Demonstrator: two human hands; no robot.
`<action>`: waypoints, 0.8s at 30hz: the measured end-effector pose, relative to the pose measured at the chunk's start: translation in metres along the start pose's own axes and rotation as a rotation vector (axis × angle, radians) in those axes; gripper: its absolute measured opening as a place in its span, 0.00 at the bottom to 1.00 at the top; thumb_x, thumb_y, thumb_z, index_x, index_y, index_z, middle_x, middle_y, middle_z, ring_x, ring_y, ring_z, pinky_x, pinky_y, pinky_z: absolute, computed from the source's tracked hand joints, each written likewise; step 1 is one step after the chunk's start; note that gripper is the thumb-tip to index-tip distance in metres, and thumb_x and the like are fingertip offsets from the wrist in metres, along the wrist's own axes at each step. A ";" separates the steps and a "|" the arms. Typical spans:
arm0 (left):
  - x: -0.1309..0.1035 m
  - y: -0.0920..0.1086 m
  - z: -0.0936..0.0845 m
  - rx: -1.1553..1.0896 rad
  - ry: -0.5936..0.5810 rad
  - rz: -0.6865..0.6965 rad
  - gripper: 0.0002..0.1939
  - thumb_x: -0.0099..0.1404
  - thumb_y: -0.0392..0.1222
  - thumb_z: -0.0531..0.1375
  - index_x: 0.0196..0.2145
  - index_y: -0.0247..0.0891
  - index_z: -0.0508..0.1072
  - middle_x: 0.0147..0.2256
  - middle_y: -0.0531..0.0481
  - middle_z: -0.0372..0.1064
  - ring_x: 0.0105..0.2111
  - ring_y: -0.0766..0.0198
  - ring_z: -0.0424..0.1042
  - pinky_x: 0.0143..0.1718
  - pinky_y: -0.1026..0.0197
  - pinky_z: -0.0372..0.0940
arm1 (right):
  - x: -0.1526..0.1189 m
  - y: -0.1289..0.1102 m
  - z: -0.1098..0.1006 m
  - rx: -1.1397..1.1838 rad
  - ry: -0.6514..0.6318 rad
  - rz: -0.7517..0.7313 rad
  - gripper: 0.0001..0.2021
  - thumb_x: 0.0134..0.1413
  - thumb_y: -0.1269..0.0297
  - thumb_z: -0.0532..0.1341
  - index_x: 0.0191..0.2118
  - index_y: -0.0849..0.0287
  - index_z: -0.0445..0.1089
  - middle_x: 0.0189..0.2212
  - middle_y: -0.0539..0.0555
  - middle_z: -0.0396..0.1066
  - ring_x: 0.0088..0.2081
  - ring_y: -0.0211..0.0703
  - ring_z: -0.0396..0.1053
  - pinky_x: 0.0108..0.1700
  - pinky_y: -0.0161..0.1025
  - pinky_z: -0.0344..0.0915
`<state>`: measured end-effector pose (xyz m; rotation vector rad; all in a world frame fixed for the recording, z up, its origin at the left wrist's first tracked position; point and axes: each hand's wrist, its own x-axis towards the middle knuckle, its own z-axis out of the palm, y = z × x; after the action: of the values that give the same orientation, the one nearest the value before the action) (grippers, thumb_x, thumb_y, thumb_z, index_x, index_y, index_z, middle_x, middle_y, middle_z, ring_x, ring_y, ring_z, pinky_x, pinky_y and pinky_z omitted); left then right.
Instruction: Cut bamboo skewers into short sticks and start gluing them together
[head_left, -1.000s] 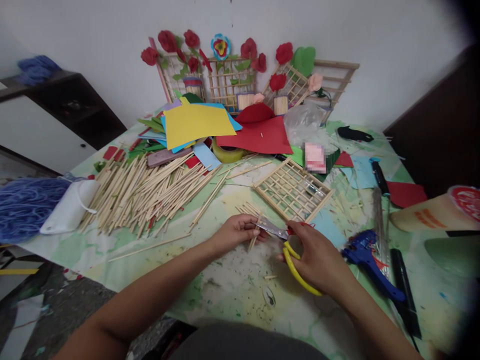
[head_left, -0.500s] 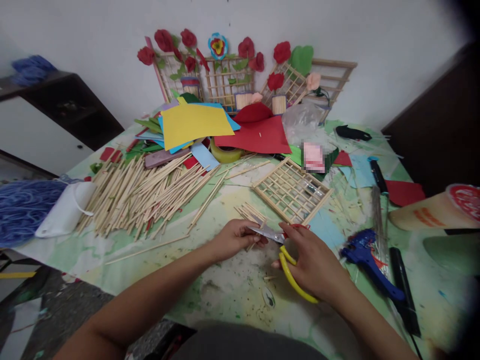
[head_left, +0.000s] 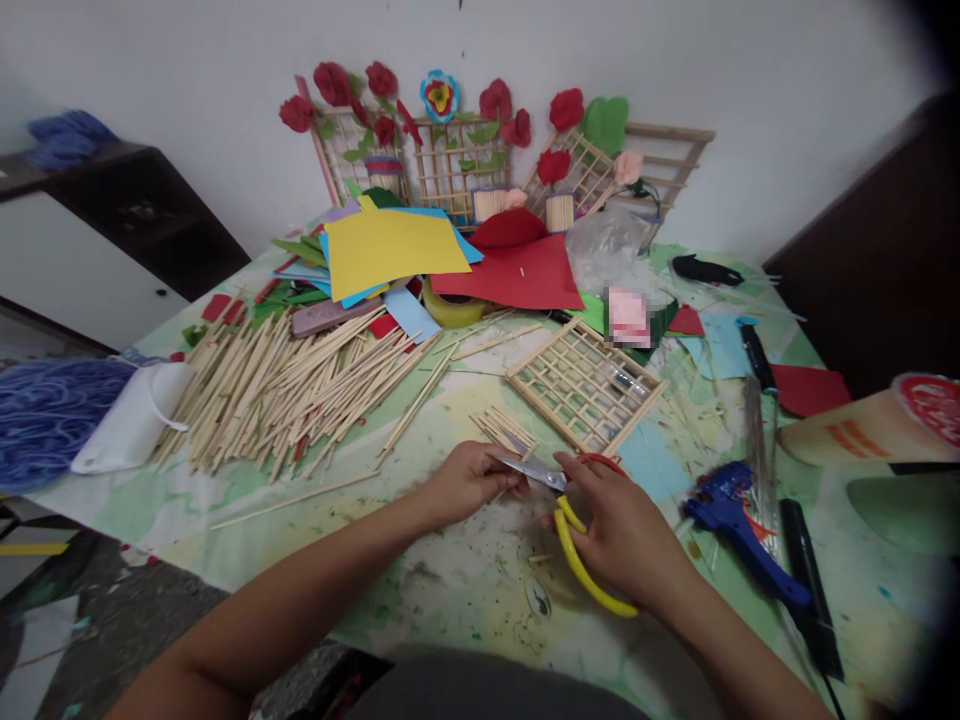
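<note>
My right hand (head_left: 619, 525) is closed around scissors (head_left: 585, 575) with yellow-and-red handles. Their blades are parted and point left, reaching my left hand (head_left: 469, 482). That hand is closed in a pinch on a thin wooden stick (head_left: 502, 493), mostly covered by its fingers. Just beyond the blades lies a small bunch of short cut sticks (head_left: 501, 427). Behind it, a square wooden stick lattice (head_left: 589, 385) rests on the table. A short stick piece (head_left: 540, 558) lies below the scissors.
Left is a heap of long sticks (head_left: 285, 390) beside a white glue gun-like block (head_left: 135, 420) and blue cord (head_left: 56, 420). Right are a blue glue gun (head_left: 739, 530) and a drink cup (head_left: 877, 420). Coloured sheets (head_left: 397, 245) and paper-flower lattices (head_left: 461, 165) stand behind.
The scissors and my right hand have shifted very slightly, with the handles turning a little. My left hand stays almost in place, still pinching the stick.
</note>
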<state>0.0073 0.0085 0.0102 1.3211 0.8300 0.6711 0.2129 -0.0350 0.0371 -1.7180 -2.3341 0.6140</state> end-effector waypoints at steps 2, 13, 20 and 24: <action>0.000 -0.002 -0.001 0.017 -0.006 -0.008 0.08 0.56 0.42 0.60 0.28 0.34 0.75 0.25 0.49 0.72 0.25 0.65 0.69 0.30 0.65 0.62 | 0.000 0.000 0.000 0.006 -0.003 0.001 0.29 0.47 0.58 0.60 0.56 0.63 0.61 0.43 0.63 0.70 0.47 0.53 0.67 0.47 0.47 0.63; 0.002 0.002 -0.004 0.164 0.017 0.035 0.11 0.57 0.44 0.59 0.26 0.35 0.76 0.25 0.48 0.73 0.26 0.63 0.71 0.29 0.66 0.63 | 0.001 0.000 0.005 -0.025 0.021 0.019 0.32 0.48 0.56 0.59 0.58 0.64 0.59 0.43 0.62 0.70 0.46 0.53 0.67 0.47 0.46 0.64; -0.003 0.002 -0.003 0.419 0.115 0.129 0.10 0.59 0.38 0.56 0.27 0.36 0.77 0.25 0.48 0.74 0.27 0.62 0.72 0.31 0.66 0.63 | 0.003 -0.009 0.005 -0.081 0.045 0.060 0.34 0.48 0.54 0.59 0.60 0.62 0.56 0.40 0.61 0.68 0.44 0.54 0.66 0.45 0.46 0.63; -0.007 0.003 0.000 0.461 0.118 0.150 0.12 0.60 0.36 0.54 0.29 0.36 0.78 0.29 0.47 0.75 0.30 0.61 0.73 0.34 0.65 0.64 | 0.003 -0.015 0.004 -0.067 0.059 0.058 0.35 0.49 0.53 0.59 0.62 0.62 0.54 0.40 0.61 0.66 0.45 0.55 0.64 0.46 0.47 0.62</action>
<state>0.0038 0.0032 0.0137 1.7859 1.0282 0.7048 0.1977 -0.0371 0.0396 -1.8122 -2.2968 0.4924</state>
